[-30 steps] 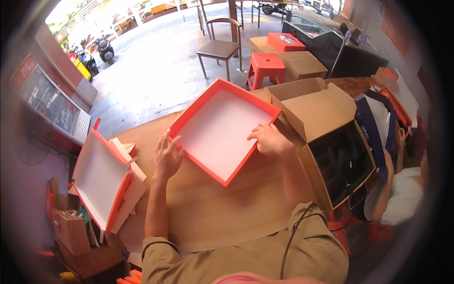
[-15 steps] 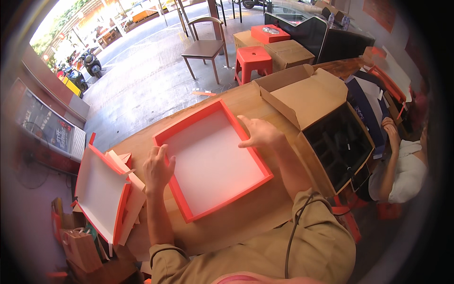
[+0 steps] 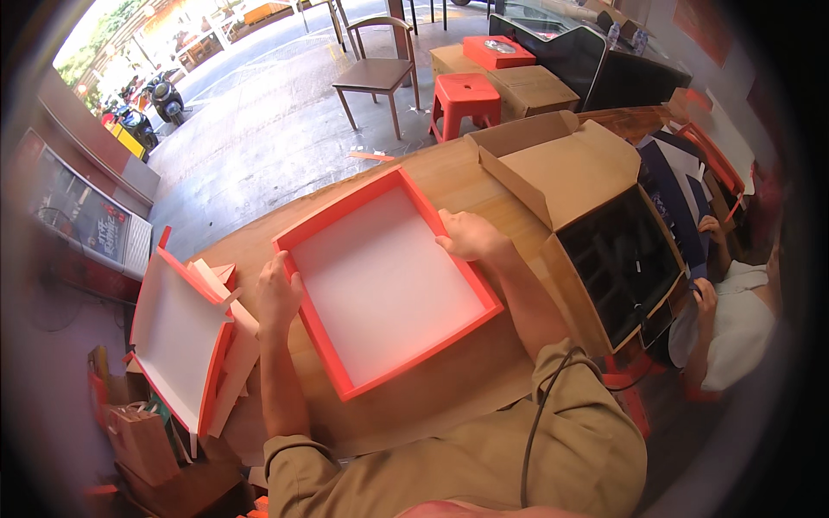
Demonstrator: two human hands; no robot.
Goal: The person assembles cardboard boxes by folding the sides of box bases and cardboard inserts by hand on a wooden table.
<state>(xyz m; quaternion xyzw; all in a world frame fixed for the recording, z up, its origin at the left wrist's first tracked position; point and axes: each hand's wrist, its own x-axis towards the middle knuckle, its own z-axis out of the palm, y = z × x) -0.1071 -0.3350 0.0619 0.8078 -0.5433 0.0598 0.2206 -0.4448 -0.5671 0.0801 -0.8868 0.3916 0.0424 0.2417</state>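
While left grip [image 3: 278, 297] pinches red tray [image 3: 389, 293], right grip [image 3: 472, 236] pinches its opposite side.

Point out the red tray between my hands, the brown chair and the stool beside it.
Red tray [image 3: 389, 289]: head view, on its white bottom.
Brown chair [image 3: 374, 74]: head view, on its seat.
Red stool [image 3: 466, 90]: head view, on its seat.

Upper-left daylight glare; dark, blurred edges.

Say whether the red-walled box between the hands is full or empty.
Empty: the red-walled box shows only bare white inside.
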